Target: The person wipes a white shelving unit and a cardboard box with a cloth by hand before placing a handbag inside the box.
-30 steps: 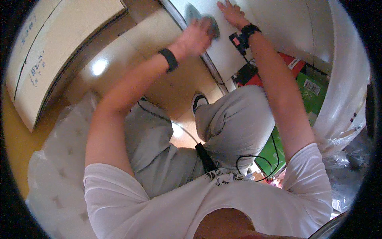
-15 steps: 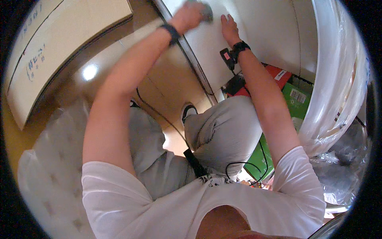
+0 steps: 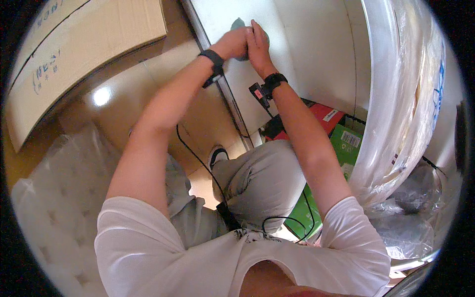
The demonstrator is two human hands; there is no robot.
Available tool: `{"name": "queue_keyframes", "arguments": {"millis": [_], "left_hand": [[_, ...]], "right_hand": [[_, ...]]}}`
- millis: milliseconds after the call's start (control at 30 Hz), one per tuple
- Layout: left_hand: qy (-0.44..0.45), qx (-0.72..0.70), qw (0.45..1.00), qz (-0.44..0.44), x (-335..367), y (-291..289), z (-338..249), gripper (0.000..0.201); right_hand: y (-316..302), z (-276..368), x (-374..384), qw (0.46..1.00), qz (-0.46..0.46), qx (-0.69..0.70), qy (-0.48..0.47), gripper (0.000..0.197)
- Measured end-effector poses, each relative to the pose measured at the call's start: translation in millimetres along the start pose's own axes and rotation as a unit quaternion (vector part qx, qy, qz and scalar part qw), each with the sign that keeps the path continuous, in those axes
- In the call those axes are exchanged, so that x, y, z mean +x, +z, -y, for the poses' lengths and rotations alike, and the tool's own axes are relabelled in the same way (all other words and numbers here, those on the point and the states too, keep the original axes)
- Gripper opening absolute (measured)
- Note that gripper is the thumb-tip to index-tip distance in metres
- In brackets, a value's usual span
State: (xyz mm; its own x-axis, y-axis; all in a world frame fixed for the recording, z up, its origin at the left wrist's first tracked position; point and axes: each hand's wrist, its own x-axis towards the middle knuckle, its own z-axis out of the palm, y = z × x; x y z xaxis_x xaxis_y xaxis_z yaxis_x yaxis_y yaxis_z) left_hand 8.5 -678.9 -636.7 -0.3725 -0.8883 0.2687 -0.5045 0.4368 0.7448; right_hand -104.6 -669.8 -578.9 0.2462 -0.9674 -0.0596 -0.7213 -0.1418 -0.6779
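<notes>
My left hand (image 3: 233, 44) is closed on a grey-green piece (image 3: 238, 23) that looks like a cloth; part of it pokes out past the knuckles. Pressed against that hand is my right hand (image 3: 260, 53), its fingers stretched out and close together. More of the grey-green piece shows behind the right fingers, so I cannot tell how far it spreads. Both hands are over a white panel (image 3: 309, 59) with a metal strip (image 3: 217, 69) along its left edge. Each wrist has a black band, and a small black device (image 3: 259, 94) hangs at the right one.
Large cardboard (image 3: 99, 54) stands at the upper left. Bubble wrap (image 3: 64, 213) lies at the lower left. Red (image 3: 324, 119) and green (image 3: 346, 148) boxes sit under my right arm. Plastic-wrapped sheets (image 3: 396, 109) rise at the right. A black cable (image 3: 198, 151) hangs by my legs.
My left hand has come down and toward me with the grey-green piece. The right hand has moved left, and the two hands now meet. The view has shifted slightly.
</notes>
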Motion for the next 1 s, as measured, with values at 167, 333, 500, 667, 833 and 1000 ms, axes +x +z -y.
{"name": "queue_keyframes", "arguments": {"millis": [167, 333, 500, 667, 833, 1000], "left_hand": [[-0.042, -0.141, 0.974, -0.173, -0.6, -48.5, 9.3, 0.022], [-0.016, 0.064, 0.977, -0.203, -14.6, -58.0, 24.7, 0.025], [0.005, 0.134, 0.953, -0.270, -21.7, -53.3, 20.4, 0.034], [-0.023, 0.083, 0.975, -0.204, -28.6, -57.2, 19.3, 0.031], [0.009, 0.101, 0.969, -0.227, -27.6, -52.2, 24.2, 0.029], [-0.013, 0.073, 0.980, -0.187, -30.3, -53.0, 24.3, 0.029]], "right_hand": [[13.3, -41.5, 4.8, 0.995, -0.030, -0.092, -0.029, 0.068], [26.5, -52.4, -1.1, 0.963, 0.006, -0.267, -0.039, 0.073], [29.3, -64.7, 17.4, 0.939, -0.024, -0.315, -0.139, 0.067], [46.5, -67.1, 69.8, 0.927, -0.119, -0.341, -0.105, 0.057], [25.7, -91.9, 114.5, 0.829, -0.108, -0.477, -0.273, 0.055], [-0.9, -128.1, 104.6, 0.867, -0.123, -0.448, -0.181, 0.043]]}}
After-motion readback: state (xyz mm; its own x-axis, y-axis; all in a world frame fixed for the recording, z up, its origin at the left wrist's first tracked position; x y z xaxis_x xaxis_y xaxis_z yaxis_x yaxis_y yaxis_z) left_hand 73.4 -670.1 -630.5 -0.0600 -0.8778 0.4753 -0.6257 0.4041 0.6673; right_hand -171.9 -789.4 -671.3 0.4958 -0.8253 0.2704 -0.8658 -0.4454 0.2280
